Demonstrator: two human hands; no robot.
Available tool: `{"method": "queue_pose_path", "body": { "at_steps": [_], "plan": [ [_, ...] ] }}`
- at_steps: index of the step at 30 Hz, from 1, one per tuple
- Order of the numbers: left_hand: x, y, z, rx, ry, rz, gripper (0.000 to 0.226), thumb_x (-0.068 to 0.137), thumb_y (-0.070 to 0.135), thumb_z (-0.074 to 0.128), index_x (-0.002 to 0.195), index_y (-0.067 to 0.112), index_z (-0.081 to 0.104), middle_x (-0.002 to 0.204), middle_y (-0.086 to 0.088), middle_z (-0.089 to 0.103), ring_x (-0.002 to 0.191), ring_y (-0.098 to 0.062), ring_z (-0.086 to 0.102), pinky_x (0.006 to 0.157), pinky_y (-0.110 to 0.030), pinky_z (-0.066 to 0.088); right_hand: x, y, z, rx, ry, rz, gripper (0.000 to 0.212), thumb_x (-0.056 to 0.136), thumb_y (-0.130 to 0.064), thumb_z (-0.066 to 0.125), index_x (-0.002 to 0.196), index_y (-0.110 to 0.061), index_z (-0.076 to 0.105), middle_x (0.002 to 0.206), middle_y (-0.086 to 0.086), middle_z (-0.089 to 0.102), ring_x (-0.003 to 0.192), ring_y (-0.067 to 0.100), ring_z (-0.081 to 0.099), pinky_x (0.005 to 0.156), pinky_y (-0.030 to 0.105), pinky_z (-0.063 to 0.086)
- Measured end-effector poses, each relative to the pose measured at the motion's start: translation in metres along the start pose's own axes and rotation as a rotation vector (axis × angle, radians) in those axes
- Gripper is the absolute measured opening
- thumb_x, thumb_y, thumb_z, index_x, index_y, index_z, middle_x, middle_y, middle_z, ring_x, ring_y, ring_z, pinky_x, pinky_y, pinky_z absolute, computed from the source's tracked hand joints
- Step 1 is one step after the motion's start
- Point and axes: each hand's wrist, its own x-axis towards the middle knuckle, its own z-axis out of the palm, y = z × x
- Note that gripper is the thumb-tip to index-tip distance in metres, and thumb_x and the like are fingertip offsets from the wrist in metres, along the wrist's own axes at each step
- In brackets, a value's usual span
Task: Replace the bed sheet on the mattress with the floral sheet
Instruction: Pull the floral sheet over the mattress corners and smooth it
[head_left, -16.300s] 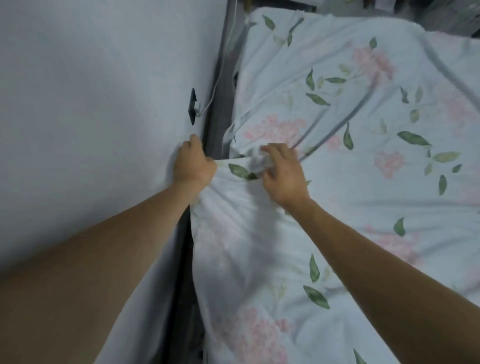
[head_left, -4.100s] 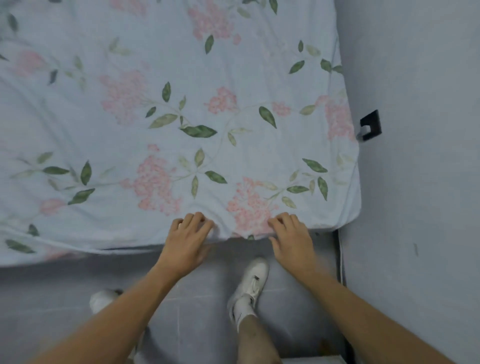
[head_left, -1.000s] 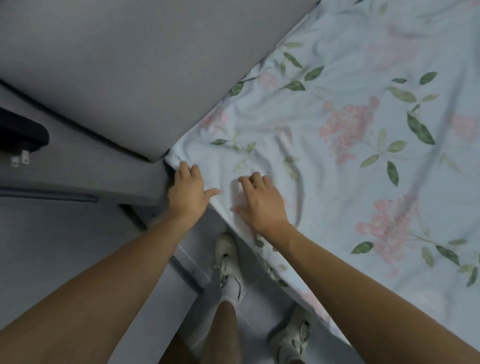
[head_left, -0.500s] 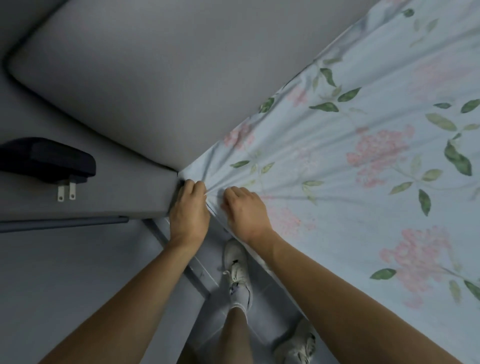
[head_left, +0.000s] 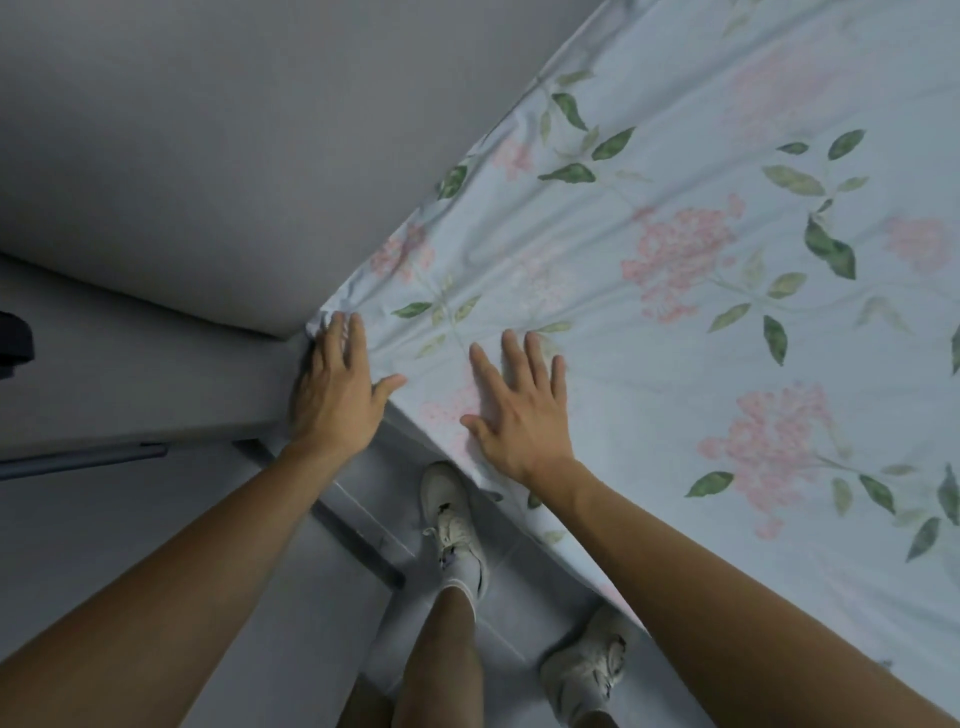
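— Grey wall (head_left: 208, 130) is meeting the bed corner just beyond your left hand (head_left: 335, 389). What is that hand doing?

— It is lying flat, fingers straight, on the floral sheet (head_left: 675, 312) corner.

— And your right hand (head_left: 519, 410)?

— It is pressing the sheet with spread, released fingers, beside the left.

A grey wall (head_left: 218, 145) fills the upper left of the frame. Below it, a pale ledge (head_left: 130, 384) runs along the left, with a dark object (head_left: 13, 338) cut off at the left edge. Two white sneakers (head_left: 457, 525) stand on the grey tiled floor (head_left: 291, 623) at bottom centre.
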Motion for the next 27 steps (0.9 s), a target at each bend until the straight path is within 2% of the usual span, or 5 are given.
{"method": "queue_pose_path", "body": {
  "at_steps": [3,8,17,24,27],
  "plan": [
    [-0.011,0.024,-0.008,0.095,0.054,-0.012,0.089,0.094,0.041,0.068,0.163,0.010,0.021,0.165,-0.031,0.014,0.148,-0.053,0.022,0.111,-0.064,0.037,-0.004,0.015,-0.006,0.066,-0.023,-0.040,0.084,0.097,-0.063,0.050,0.165,-0.032,0.010,0.174,0.007,0.000,0.160,0.032,-0.008,0.128,0.057,0.000],
    [-0.054,0.089,0.006,0.169,0.008,0.441,0.075,0.087,0.030,0.078,0.152,0.011,0.047,0.158,-0.022,0.038,0.141,-0.041,0.041,0.109,-0.059,0.043,-0.087,0.065,0.005,0.175,0.139,0.046,0.066,0.103,-0.042,0.048,0.163,-0.023,0.028,0.173,0.006,0.014,0.159,0.028,0.011,0.128,0.050,0.016],
    [-0.201,0.309,0.130,0.204,-0.170,0.799,0.075,0.092,0.065,0.043,0.155,0.024,0.047,0.165,-0.017,0.033,0.149,-0.039,0.032,0.115,-0.062,0.031,-0.410,0.228,0.071,0.196,0.276,0.540,0.060,0.101,-0.034,0.055,0.158,-0.023,0.039,0.170,0.006,0.023,0.156,0.028,0.022,0.125,0.052,0.020],
    [-0.334,0.494,0.229,0.366,-0.315,1.255,0.090,0.078,0.075,0.061,0.154,0.030,0.044,0.166,-0.011,0.031,0.151,-0.035,0.030,0.111,-0.064,0.036,-0.600,0.330,0.107,0.232,0.297,1.083,0.067,0.092,-0.047,0.057,0.154,-0.023,0.046,0.163,0.012,0.038,0.149,0.040,0.031,0.115,0.059,0.033],
    [-0.385,0.565,0.265,0.441,-0.330,1.432,0.092,0.076,0.073,0.071,0.155,0.033,0.044,0.167,-0.005,0.031,0.152,-0.036,0.029,0.112,-0.064,0.035,-0.657,0.364,0.122,0.274,0.316,1.175,0.069,0.093,-0.052,0.055,0.156,-0.027,0.042,0.165,0.007,0.033,0.153,0.035,0.025,0.117,0.061,0.029]
  ]
}}
